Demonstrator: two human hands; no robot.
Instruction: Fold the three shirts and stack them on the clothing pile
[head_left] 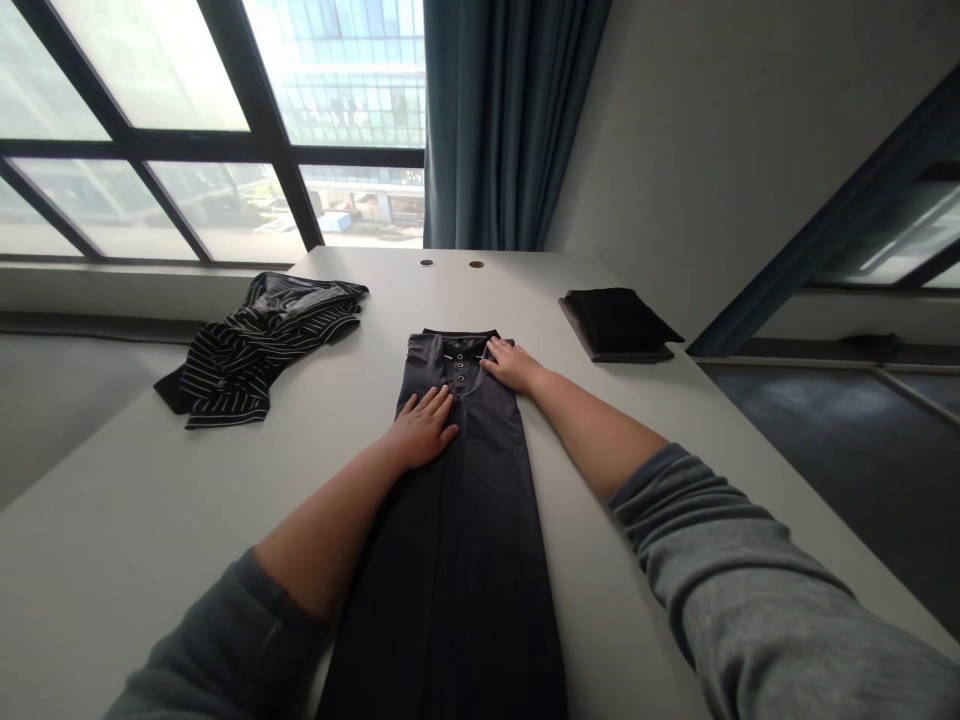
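A dark grey polo shirt (457, 520), folded into a long narrow strip, lies along the middle of the white table (112, 540) with its buttoned collar at the far end. My left hand (421, 430) rests flat on it just below the buttons, fingers stretched out. Further along, my right hand (510, 366) lies on the collar's right side with its fingers flat on the cloth. Neither hand grips anything.
A crumpled black shirt with white stripes (259, 345) lies at the far left of the table. A folded black garment (619, 322) sits at the far right edge. Two round cable holes (451, 264) mark the back, before a window and blue curtain (502, 120).
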